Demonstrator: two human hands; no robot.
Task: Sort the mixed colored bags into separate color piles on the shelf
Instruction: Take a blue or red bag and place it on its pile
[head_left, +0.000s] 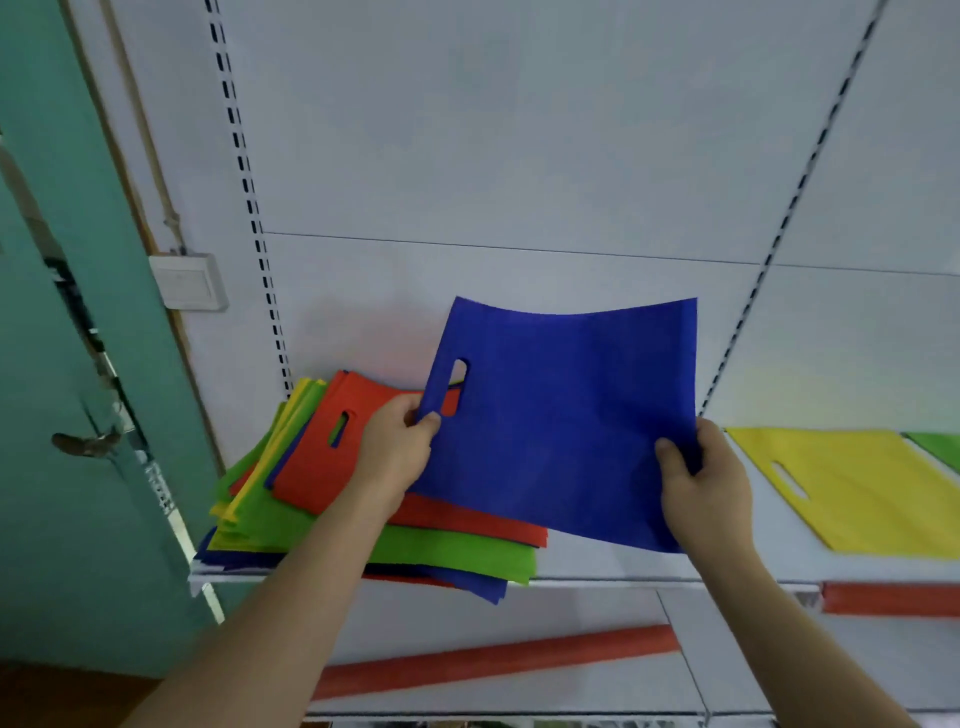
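Note:
A blue bag (561, 415) with a slot handle is held up above the white shelf (613, 566), tilted toward me. My left hand (397, 449) pinches it at the handle end. My right hand (701, 483) grips its lower right edge. Under and left of it lies a mixed pile (322, 514) of flat bags: a red bag (322, 457) on top, then green, yellow and blue ones below. To the right on the same shelf lies a yellow bag (857, 483), and a green bag (940, 447) shows at the frame edge.
A teal door (67, 364) with a metal handle stands left of the shelving. A white wall switch (189, 280) sits beside the slotted upright (254, 218). A lower shelf (519, 670) has red edge strips. The white back panel rises behind the bags.

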